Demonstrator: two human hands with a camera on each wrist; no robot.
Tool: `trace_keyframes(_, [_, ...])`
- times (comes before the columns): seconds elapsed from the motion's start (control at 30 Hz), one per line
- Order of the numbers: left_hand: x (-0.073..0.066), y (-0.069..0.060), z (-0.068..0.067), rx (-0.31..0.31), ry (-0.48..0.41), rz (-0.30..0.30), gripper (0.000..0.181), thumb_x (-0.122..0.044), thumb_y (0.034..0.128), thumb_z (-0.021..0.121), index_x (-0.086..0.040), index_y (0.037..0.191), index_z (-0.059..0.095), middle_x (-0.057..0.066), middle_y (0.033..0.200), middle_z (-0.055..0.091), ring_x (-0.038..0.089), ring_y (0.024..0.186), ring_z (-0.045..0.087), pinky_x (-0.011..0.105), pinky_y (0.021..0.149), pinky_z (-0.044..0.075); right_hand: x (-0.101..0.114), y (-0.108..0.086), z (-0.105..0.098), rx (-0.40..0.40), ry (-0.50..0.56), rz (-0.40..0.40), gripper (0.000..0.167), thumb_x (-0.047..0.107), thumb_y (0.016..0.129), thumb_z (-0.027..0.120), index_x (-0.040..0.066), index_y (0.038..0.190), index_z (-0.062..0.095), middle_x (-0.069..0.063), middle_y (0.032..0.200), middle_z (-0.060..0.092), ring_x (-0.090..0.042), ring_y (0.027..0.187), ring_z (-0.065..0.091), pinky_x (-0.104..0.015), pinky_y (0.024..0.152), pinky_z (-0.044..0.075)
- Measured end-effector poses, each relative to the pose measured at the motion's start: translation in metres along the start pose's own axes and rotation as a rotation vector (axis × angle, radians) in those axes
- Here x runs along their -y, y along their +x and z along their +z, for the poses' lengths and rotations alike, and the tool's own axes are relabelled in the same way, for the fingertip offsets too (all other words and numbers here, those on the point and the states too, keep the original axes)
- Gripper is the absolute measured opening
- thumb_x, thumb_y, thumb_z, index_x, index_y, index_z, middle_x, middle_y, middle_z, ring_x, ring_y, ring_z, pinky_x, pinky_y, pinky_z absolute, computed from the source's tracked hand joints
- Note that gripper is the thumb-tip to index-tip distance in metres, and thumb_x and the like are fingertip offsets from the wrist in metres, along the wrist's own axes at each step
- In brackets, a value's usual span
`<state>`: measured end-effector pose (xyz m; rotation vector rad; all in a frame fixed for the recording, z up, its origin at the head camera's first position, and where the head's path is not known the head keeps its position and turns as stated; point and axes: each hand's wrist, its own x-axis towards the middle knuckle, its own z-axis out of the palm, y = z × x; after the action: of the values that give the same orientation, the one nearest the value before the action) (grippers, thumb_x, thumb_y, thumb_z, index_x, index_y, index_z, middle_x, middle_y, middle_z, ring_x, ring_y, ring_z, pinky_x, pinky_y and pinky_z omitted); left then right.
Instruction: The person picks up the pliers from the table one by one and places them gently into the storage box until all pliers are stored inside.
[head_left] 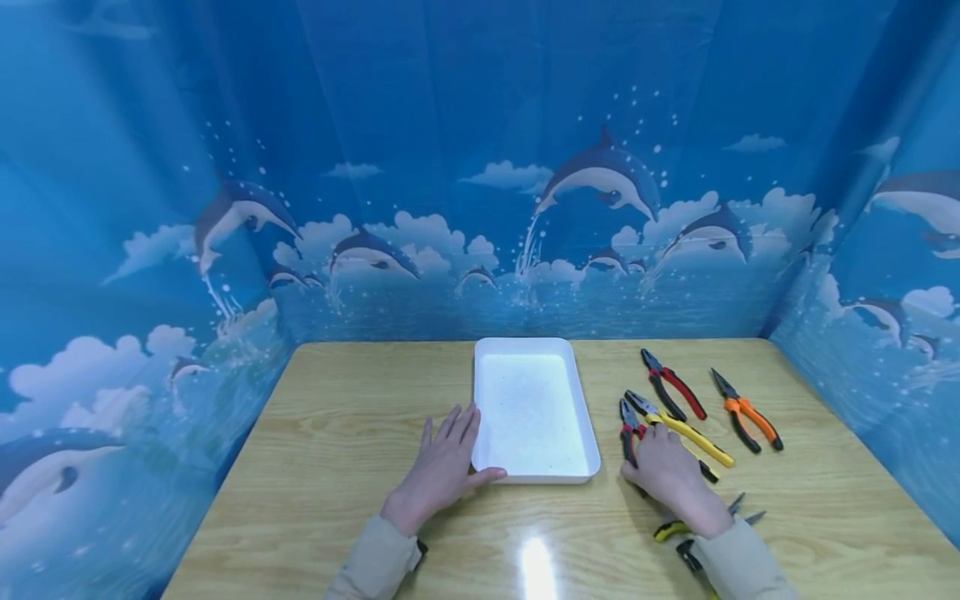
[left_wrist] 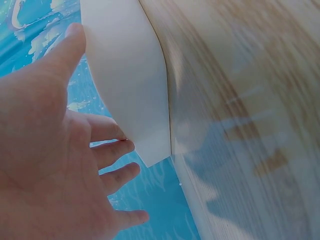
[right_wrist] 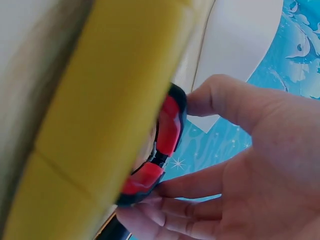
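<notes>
Fingers spread, the left hand (head_left: pixel 441 468) rests against the white tray's (head_left: pixel 534 417) side. The right hand (head_left: pixel 669 468), palm down, grips the nearer red-and-black pliers (head_left: pixel 628 435).

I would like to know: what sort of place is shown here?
Probably an indoor work booth: a blue dolphin-printed backdrop encloses the wooden table at the back and both sides, and several pliers lie beside a white tray.

Gap right of tray (head_left: pixel 534 417), pliers (head_left: pixel 696 437) beyond
</notes>
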<state>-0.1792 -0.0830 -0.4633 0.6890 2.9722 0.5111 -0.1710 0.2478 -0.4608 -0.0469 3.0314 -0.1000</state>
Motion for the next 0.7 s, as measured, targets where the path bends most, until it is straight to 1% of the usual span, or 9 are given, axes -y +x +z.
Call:
trace_keyframes(0.13, [-0.0001,-0.0004,-0.0007,0.0,-0.007,-0.005,0.097,-0.064,0.0929,0.059,0.002,0.157,0.029,0.021,0.165,0.025,0.043,0.151,0.022,0.07,0.12,0.013,0.0005,-0.0001,0.001,-0.005,0.002,0.001,0.057,0.028,0.092,0.068,-0.025,0.109,0.055,-0.037,0.111,0.053,-0.044,0.093,0.058,-0.052,0.071,0.058])
trace_keyframes(0.2, [-0.0002,-0.0005,-0.001,-0.002,-0.003,-0.007,0.097,-0.064,0.0929,0.059,0.002,0.157,0.029,0.021,0.165,0.025,0.043,0.151,0.022,0.07,0.12,0.014,0.0011,-0.0011,0.0024,-0.025,0.005,0.003,0.062,0.03,0.093,0.069,-0.026,0.112,0.052,-0.037,0.109,0.053,-0.042,0.088,0.059,-0.051,0.068,0.058])
trace_keyframes(0.3, [-0.0003,-0.0004,-0.0008,-0.006,0.002,-0.012,0.097,-0.064,0.0926,0.059,0.002,0.157,0.029,0.02,0.165,0.026,0.042,0.151,0.022,0.069,0.12,0.014,0.0023,-0.0021,0.0043,-0.063,0.009,0.018,0.065,0.035,0.094,0.071,-0.025,0.109,0.051,-0.035,0.101,0.054,-0.035,0.073,0.06,-0.044,0.057,0.057])
trace_keyframes(0.37, [-0.0004,0.0001,-0.0002,-0.004,0.003,-0.014,0.097,-0.064,0.0927,0.059,0.001,0.157,0.029,0.02,0.165,0.026,0.042,0.152,0.022,0.07,0.12,0.014,0.0027,-0.0018,0.005,-0.076,0.009,0.042,0.068,0.039,0.093,0.072,-0.024,0.107,0.051,-0.035,0.097,0.054,-0.029,0.063,0.057,-0.038,0.049,0.054])
trace_keyframes(0.43, [-0.0006,0.0004,0.0005,0.0,0.002,-0.016,0.096,-0.064,0.0927,0.06,0.001,0.157,0.029,0.02,0.165,0.025,0.042,0.152,0.022,0.07,0.12,0.014,0.0033,-0.0011,0.005,-0.083,0.0,0.063,0.071,0.042,0.093,0.073,-0.024,0.104,0.051,-0.037,0.096,0.055,-0.026,0.057,0.055,-0.034,0.044,0.052])
trace_keyframes(0.57, [-0.0005,0.0009,0.0017,0.0,0.005,-0.016,0.096,-0.063,0.0928,0.06,0.001,0.157,0.03,0.02,0.165,0.026,0.042,0.152,0.022,0.07,0.12,0.014,0.0038,-0.0003,0.004,-0.078,0.002,0.088,0.076,0.043,0.092,0.074,-0.027,0.108,0.049,-0.042,0.103,0.055,-0.024,0.054,0.054,-0.032,0.042,0.05])
trace_keyframes(0.63, [-0.0004,0.001,0.0019,-0.006,0.007,-0.014,0.096,-0.064,0.0928,0.06,0.001,0.157,0.03,0.02,0.165,0.026,0.042,0.151,0.022,0.07,0.12,0.015,0.0039,-0.0007,0.0033,-0.085,0.015,0.087,0.075,0.041,0.092,0.074,-0.027,0.107,0.048,-0.042,0.102,0.055,-0.024,0.053,0.054,-0.033,0.042,0.05])
trace_keyframes(0.7, [-0.0002,0.001,0.0017,-0.011,0.006,-0.01,0.096,-0.064,0.0927,0.06,0.001,0.157,0.03,0.02,0.165,0.026,0.042,0.151,0.022,0.07,0.119,0.015,0.0036,-0.0014,0.0032,-0.103,0.022,0.073,0.071,0.039,0.092,0.074,-0.026,0.103,0.048,-0.039,0.096,0.055,-0.024,0.053,0.054,-0.034,0.041,0.05])
